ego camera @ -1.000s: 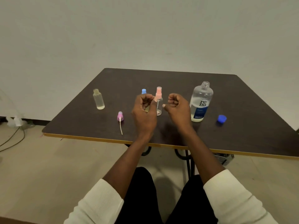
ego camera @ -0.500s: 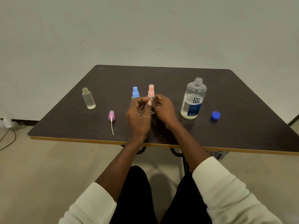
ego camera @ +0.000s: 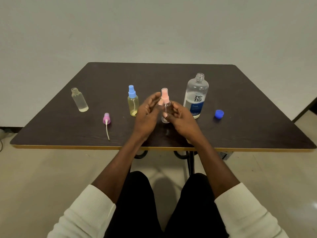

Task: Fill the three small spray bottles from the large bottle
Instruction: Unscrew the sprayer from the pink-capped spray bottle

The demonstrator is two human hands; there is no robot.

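The large clear bottle (ego camera: pixel 195 97) with a blue label stands uncapped right of centre, and its blue cap (ego camera: pixel 219 114) lies to its right. A pink-topped spray bottle (ego camera: pixel 165 107) stands upright between my hands. My right hand (ego camera: pixel 181 119) holds its body, thumb on the front and fingers behind. My left hand (ego camera: pixel 147 114) is just left of the pink head with relaxed fingers; I cannot tell if it touches. A blue-topped spray bottle (ego camera: pixel 133 102) with yellowish liquid stands left of my left hand. Far left stands an open small bottle (ego camera: pixel 79 100); its purple spray head (ego camera: pixel 106 118) lies nearby.
The dark table (ego camera: pixel 240 131) has a yellow front edge close to my forearms. A plain wall lies behind it. My knees in dark trousers are under the near edge.
Both hands went from curled fists above the table down to the pink-topped bottle. The left hand's fingers have since loosened beside the pink head, while the right keeps hold of the body.
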